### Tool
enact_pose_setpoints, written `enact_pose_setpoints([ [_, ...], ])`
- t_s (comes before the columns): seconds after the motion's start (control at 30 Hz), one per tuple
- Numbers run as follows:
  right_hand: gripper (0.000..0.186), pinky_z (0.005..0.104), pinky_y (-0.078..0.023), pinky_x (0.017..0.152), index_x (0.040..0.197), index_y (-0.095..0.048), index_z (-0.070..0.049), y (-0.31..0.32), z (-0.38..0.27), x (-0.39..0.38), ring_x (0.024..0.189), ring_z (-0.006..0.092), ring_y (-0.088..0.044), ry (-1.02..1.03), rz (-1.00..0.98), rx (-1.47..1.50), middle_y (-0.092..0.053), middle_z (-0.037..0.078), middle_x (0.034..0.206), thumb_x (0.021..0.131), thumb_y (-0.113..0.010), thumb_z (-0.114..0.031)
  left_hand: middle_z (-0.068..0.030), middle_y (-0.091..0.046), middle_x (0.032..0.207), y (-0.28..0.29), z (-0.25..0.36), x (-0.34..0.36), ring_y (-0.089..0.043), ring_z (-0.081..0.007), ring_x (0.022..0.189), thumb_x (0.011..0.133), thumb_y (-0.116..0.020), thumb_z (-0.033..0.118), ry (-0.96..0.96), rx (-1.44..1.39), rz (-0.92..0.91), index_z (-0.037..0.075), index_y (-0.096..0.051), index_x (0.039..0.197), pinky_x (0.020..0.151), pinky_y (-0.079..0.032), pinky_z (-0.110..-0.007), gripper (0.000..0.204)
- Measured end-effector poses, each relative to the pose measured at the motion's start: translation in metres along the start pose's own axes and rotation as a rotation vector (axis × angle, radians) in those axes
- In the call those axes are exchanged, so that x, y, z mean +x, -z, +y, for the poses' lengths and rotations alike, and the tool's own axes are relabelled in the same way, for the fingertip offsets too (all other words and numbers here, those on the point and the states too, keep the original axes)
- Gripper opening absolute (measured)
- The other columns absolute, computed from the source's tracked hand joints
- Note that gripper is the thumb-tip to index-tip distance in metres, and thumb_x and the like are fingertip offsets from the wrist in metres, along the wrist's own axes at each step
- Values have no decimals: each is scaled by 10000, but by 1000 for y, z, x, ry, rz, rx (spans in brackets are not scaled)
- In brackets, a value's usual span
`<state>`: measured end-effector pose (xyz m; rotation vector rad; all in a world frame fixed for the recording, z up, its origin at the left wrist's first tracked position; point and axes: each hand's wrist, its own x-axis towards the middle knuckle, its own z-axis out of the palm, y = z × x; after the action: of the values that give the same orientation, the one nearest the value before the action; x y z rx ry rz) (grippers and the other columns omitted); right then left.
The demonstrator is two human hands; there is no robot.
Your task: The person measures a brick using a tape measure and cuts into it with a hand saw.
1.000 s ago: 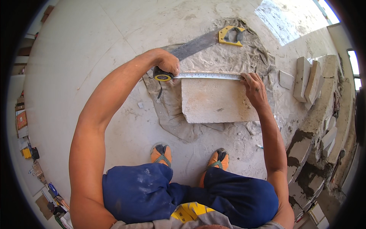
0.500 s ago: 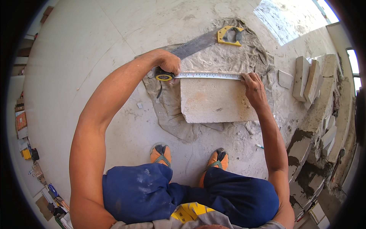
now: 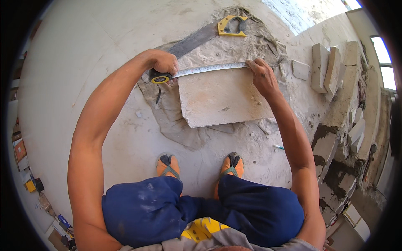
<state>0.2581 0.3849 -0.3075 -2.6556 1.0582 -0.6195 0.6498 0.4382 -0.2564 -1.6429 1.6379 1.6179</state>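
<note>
Left hand [image 3: 164,62] still grips the tape measure [image 3: 159,78], right hand [image 3: 263,76] pinching its blade [image 3: 211,68], now slanted in view.

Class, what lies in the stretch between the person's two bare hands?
In the head view, a white, marked tape-measure blade spans from left hand to right hand along the far edge of the pale rectangular block.

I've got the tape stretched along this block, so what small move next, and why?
Probably read the tape blade at the left end of the block: it runs along the block's far edge, the left hand grips the case beyond that end, and the right hand is at the blade's other end.
</note>
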Motion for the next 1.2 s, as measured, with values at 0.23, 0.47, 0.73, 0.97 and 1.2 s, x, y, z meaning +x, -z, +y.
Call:
enact_pose_setpoints([
  [0.23,371,429,-534,927,1237,-746,8,0,-2,-5,1060,333,-667,-64,-36,37,-654,172,1011,906,-581,45,-50,-775,816,-11,3,-11,-699,-158,735,913,-649,147,-2,-44,59,32,-826,982,703,-545,-354,222],
  [0.47,370,427,-548,892,1225,-748,14,5,-8,-9,1003,352,-683,-64,-51,31,-662,178,989,902,-571,49,-60,-775,803,-21,3,-17,-686,-158,713,900,-639,166,-20,20,133,13,-801,907,682,-536,-360,223],
  [0.73,361,442,-550,884,1203,-737,35,17,-23,-26,1001,382,-685,-67,-77,74,-674,200,1009,887,-565,50,-88,-777,806,-40,0,-22,-709,-172,722,883,-636,138,-33,-2,93,-3,-781,845,672,-537,-373,206],
  [0.97,365,445,-548,868,1212,-729,42,23,-35,-65,984,385,-676,-77,-91,133,-663,200,995,889,-560,52,-66,-757,777,-70,-2,-30,-675,-171,736,893,-614,186,-115,67,38,36,-793,834,700,-513,-376,241],
  [1.2,301,435,-544,818,1241,-728,43,36,-51,-101,906,368,-676,-96,-129,144,-654,199,964,953,-638,31,-93,-714,727,-115,3,-45,-625,-187,683,876,-605,193,-96,61,74,26,-778,824,667,-484,-398,246],
])
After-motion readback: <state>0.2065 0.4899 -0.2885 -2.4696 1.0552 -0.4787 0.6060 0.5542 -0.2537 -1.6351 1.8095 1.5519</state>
